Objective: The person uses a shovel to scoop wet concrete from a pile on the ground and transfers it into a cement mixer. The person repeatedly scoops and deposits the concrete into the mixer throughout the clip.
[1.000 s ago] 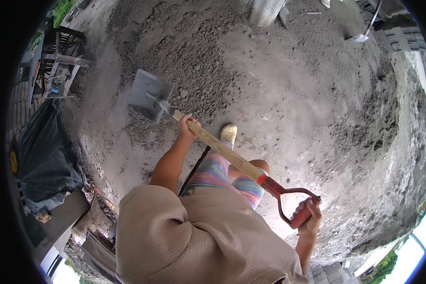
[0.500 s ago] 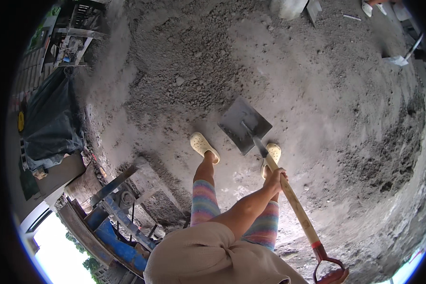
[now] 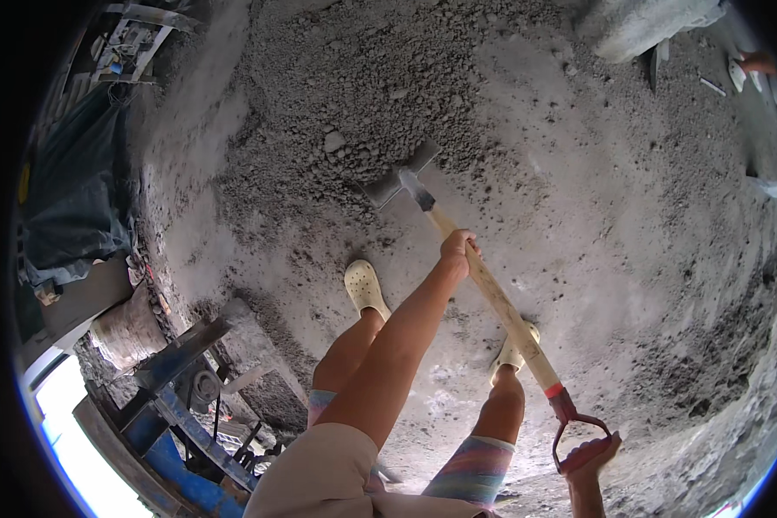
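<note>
A square-bladed shovel [image 3: 496,296] with a pale wooden shaft and a dark red D-shaped grip slants across the middle. My left hand [image 3: 459,249] is wrapped round the shaft, partway down toward the blade. At the top end my right hand [image 3: 591,453] closes on the D-grip. The metal blade meets the near edge of a heap of loose grey gravelly soil [image 3: 354,95], and its front edge is hidden by soil or by its tilt. My feet, in cream clogs [image 3: 362,287], stand apart on either side of the shaft.
A blue metal machine [image 3: 177,466] with a motor stands at lower left, by a concrete slab. Dark sheeting [image 3: 82,190] drapes something at far left. A pale rounded sack-like bulk [image 3: 639,26] lies at top right, near another person's foot [image 3: 737,74] and a second shovel blade [image 3: 770,186].
The shovel has moved forward and left, its blade going from beside my right foot to the soil heap. My left arm has stretched forward, and my legs have spread wider.
</note>
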### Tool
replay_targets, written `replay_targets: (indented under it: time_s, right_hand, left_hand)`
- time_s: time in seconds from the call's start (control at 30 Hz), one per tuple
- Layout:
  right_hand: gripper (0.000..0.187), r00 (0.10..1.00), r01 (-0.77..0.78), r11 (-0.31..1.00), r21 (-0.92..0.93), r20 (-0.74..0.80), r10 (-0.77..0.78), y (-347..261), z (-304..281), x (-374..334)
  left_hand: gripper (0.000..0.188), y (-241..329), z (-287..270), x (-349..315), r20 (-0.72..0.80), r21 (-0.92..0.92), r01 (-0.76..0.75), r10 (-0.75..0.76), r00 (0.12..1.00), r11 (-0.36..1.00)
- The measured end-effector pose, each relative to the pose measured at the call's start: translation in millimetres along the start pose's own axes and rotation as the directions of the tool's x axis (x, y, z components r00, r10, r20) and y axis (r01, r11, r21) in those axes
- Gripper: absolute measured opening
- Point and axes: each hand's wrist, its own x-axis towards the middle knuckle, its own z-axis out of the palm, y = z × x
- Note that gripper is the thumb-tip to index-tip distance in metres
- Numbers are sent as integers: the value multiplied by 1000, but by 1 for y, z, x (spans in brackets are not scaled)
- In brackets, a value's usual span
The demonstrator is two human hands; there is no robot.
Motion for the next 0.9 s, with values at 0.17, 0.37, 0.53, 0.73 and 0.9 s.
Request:
replay_targets:
  time_s: [0.17,0.37,0.53,0.73,0.9]
  right_hand:
    - [45,997,70,992,101,-43,-66,55,-14,57]
    - [44,978,194,973,125,-101,-183,73,-89,42]
    - [45,960,266,964,-13,-88,-266,44,-166,-18]
    - [47,986,165,982,90,-26,-163,0,-168,-140]
    - [47,951,274,960,-51,165,-262,-11,-116,-169]
  left_hand:
    - [11,-27,-31,31,106,8,-124,123,987,992]
    - [10,-87,-47,-5,80,66,-13,8,997,998]
    - [11,-129,-57,-83,155,-11,88,-85,984,996]
    - [10,-88,-108,-195,165,-177,65,-36,986,982]
    - [8,12,-149,-298,-27,-334,-123,121,992,934]
